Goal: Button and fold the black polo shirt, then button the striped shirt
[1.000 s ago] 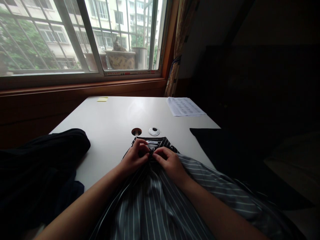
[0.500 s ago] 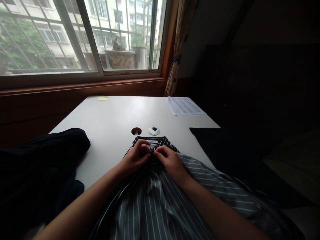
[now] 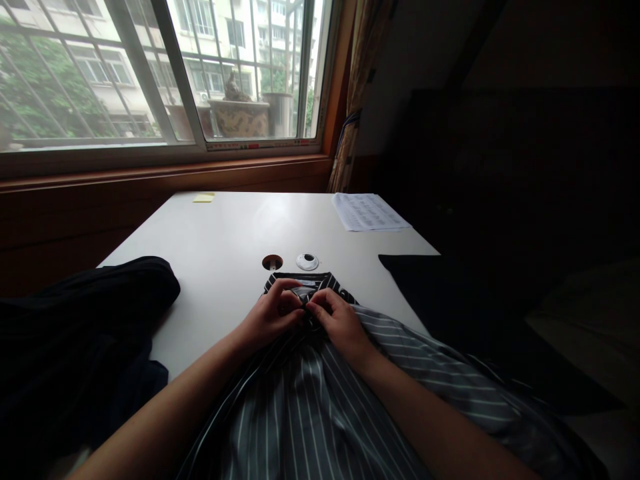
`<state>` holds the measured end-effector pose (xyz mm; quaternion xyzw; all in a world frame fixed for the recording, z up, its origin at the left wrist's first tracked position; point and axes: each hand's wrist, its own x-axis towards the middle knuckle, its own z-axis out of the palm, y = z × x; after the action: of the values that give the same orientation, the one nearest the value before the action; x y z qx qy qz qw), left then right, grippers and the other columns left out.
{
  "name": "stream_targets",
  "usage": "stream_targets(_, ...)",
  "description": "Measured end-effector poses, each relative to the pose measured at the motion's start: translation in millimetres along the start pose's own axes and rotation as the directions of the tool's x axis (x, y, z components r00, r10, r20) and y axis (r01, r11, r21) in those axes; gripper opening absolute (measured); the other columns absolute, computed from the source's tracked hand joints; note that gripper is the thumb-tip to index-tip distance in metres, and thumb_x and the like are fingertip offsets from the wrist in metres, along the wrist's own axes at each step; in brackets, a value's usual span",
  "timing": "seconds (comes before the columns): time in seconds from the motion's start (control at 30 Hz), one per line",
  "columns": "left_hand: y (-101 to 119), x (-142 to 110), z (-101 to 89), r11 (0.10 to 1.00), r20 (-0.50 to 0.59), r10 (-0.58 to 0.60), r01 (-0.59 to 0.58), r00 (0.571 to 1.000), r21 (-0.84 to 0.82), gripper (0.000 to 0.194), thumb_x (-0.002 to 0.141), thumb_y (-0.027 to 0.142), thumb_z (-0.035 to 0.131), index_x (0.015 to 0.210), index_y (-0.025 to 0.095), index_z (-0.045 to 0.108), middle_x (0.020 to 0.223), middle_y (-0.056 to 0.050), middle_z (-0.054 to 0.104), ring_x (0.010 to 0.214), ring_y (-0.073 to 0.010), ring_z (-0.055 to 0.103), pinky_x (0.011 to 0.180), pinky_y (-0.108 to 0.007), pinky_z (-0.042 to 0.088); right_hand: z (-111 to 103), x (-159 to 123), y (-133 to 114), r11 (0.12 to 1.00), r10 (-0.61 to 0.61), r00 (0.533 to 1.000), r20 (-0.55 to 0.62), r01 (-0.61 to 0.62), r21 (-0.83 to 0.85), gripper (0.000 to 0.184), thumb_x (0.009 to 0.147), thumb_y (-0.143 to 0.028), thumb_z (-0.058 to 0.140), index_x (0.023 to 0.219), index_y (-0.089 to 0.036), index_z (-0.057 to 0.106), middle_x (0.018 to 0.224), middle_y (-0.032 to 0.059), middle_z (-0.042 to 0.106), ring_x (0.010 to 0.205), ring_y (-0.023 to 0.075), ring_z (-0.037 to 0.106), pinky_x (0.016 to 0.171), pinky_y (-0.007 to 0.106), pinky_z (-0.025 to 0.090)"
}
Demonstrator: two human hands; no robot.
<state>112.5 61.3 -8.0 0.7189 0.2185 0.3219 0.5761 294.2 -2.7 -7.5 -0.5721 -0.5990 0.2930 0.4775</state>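
A dark striped shirt (image 3: 295,407) lies on the white table with its collar (image 3: 327,281) at the far end. At the front of the collar, my left hand (image 3: 275,310) pinches the fabric between thumb and fingers. My right hand (image 3: 340,323) pinches the cloth close beside it, the fingertips of both hands nearly touching. Whatever small part of the shirt sits between the fingertips is too dark and small to make out. Part of the shirt spreads out to the right, beneath my right forearm.
The white table (image 3: 225,233) has a round hole (image 3: 273,262) and a round cover (image 3: 307,261) beyond the collar. Dark clothing (image 3: 125,300) lies left, dark cloth (image 3: 450,313) right. Printed papers (image 3: 370,212) and a yellow note (image 3: 204,198) are at the far edge, below a barred window (image 3: 240,80).
Both hands stay at the collar front, with only slight finger movements. The shirt and everything around it look the same.
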Motion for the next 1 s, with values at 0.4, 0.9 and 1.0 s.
stream_targets(0.4, -1.5, 2.2, -2.0, 1.000, 0.005, -0.018, 0.018, 1.000, -0.001, 0.047, 0.089, 0.030, 0.068, 0.130, 0.023, 0.046, 0.086, 0.000, 0.062, 0.076, -0.0134, 0.060, 0.069, -0.026, 0.048, -0.8, 0.2, 0.4, 0.999, -0.042, 0.999, 0.012, 0.042, -0.016, 0.009, 0.092, -0.029, 0.061, 0.087, -0.022, 0.062, 0.085, -0.0005, 0.063, 0.082, 0.0171, 0.060, 0.075, 0.029, 0.044)
stream_targets(0.9, -3.6, 4.8, -6.3, 0.974, -0.050, -0.072, 0.060, 0.996, -0.220, 0.033, 0.087, 0.027, 0.071, 0.111, 0.022, 0.048, 0.092, -0.001, 0.065, 0.086, -0.0149, 0.061, 0.075, -0.027, 0.045, -3.5, -2.9, 1.1, 0.993, -0.003, 0.999, 0.053, -0.004, 0.120, 0.014, 0.088, -0.031, 0.064, 0.100, -0.022, 0.064, 0.095, 0.0024, 0.066, 0.086, 0.0179, 0.062, 0.076, 0.030, 0.050)
stream_targets(1.0, -4.1, 5.2, -6.3, 0.975, -0.058, -0.061, 0.047, 0.996, -0.216, 0.031, 0.087, 0.025, 0.071, 0.110, 0.022, 0.049, 0.092, -0.001, 0.064, 0.086, -0.0139, 0.060, 0.076, -0.026, 0.045, -2.8, -4.0, 0.6, 0.993, -0.005, 0.999, 0.038, 0.001, 0.120, 0.012, 0.087, -0.030, 0.066, 0.096, -0.022, 0.063, 0.089, 0.0006, 0.064, 0.079, 0.0161, 0.061, 0.071, 0.029, 0.049)
